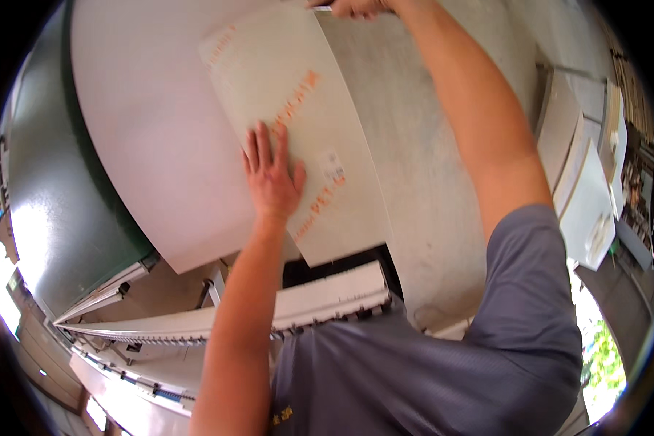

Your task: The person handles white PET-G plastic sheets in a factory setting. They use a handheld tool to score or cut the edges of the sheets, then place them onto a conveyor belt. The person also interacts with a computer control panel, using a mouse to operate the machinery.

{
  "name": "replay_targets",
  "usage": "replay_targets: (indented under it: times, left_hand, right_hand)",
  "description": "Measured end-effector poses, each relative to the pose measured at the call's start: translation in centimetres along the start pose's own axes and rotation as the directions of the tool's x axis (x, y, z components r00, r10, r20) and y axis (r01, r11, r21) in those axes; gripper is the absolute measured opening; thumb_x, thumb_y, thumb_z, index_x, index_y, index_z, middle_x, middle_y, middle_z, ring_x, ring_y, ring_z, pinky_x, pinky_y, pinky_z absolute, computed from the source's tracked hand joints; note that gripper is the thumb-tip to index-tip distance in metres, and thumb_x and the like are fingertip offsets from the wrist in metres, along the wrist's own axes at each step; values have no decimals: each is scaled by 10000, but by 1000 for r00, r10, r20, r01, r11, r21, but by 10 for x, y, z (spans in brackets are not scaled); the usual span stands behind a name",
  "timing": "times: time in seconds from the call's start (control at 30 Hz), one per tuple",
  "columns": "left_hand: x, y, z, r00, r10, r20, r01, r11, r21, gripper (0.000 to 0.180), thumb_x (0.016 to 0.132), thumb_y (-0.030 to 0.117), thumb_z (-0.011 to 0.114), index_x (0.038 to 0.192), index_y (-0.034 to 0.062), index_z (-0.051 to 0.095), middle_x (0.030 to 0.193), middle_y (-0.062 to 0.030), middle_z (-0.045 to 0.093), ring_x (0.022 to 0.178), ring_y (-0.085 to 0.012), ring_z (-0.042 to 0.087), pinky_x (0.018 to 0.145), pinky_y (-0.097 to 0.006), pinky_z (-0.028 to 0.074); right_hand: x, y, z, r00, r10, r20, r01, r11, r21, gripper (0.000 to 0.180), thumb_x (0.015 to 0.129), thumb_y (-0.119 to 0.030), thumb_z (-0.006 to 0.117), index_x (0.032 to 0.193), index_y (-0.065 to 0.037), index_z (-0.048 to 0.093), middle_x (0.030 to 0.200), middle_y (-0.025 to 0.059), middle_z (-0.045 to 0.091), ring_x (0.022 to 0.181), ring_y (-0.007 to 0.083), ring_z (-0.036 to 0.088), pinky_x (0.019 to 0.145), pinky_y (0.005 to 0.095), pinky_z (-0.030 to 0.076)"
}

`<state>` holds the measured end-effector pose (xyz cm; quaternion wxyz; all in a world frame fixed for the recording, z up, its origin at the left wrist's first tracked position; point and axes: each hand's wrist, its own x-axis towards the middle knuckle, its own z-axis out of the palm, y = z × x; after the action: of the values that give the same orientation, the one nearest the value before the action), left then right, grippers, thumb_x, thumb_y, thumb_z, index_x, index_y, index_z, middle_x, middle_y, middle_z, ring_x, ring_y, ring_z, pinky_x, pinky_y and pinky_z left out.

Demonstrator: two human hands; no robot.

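My left hand [272, 180] lies flat with its fingers stretched out, pressing on a pale sheet [349, 138] near its left edge. That sheet is long and narrow, with orange printing and a small white label [333, 166]. It overlaps a wide pinkish-white panel [145, 109] on the left. At the top of the view, my right hand [363, 7] is closed beside the sheet's far right corner. A thin, partly dark object shows at its fingers, but the picture's edge cuts it off and its kind is unclear.
A greyish board surface [429, 196] lies right of the sheet. A long white rail [327, 296] with a toothed edge runs close in front of my body. On the left stands a big dark green curved surface [58, 182]. Several panels [588, 211] lean at the right.
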<state>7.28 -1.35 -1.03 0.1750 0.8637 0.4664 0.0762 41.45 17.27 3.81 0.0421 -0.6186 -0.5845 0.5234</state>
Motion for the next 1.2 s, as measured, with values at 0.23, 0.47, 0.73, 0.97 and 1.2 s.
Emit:
replay_targets:
  times: [0.23,0.47,0.73,0.97,1.2]
  left_hand:
    - [4,-3,9,999,39,-37,-37,997,65,690,879,352,583,1507,178,355,1586,-172,239,1458,-409,203,1177,-532,197]
    - [4,5,6,999,48,-11,-47,993,109,617,929,355,538,1498,184,372,1587,-164,235,1452,-419,203,1181,-492,216]
    - [31,-24,-4,942,333,44,-336,940,56,624,926,313,554,1509,207,359,1594,-129,241,1467,-356,207,1189,-487,201]
    - [96,-41,-4,988,141,-61,-118,948,294,638,919,397,588,1499,266,358,1546,-110,321,1423,-330,293,1173,-464,233]
    - [44,4,-14,935,330,127,-344,934,100,607,854,273,646,1431,213,470,1491,-148,387,1381,-344,360,1158,-468,274]
  right_hand:
    - [-109,29,109,991,-67,117,73,996,-47,579,746,-7,550,1313,-109,608,891,131,684,747,200,610,643,361,489]
    - [-342,57,330,750,373,547,-360,923,-137,565,782,41,557,1321,-124,572,1245,168,626,1180,336,586,963,415,492]
    - [-427,145,370,823,531,201,-489,481,728,650,802,59,472,1426,-124,471,1128,103,638,913,214,626,812,303,508]
    - [-362,94,312,932,352,-80,-123,518,847,651,893,-57,491,1520,-164,353,1058,32,564,702,77,497,633,242,462]
    - [-346,46,271,932,268,243,-273,82,958,652,952,-151,554,1544,-144,281,834,-34,457,555,55,428,444,220,387]
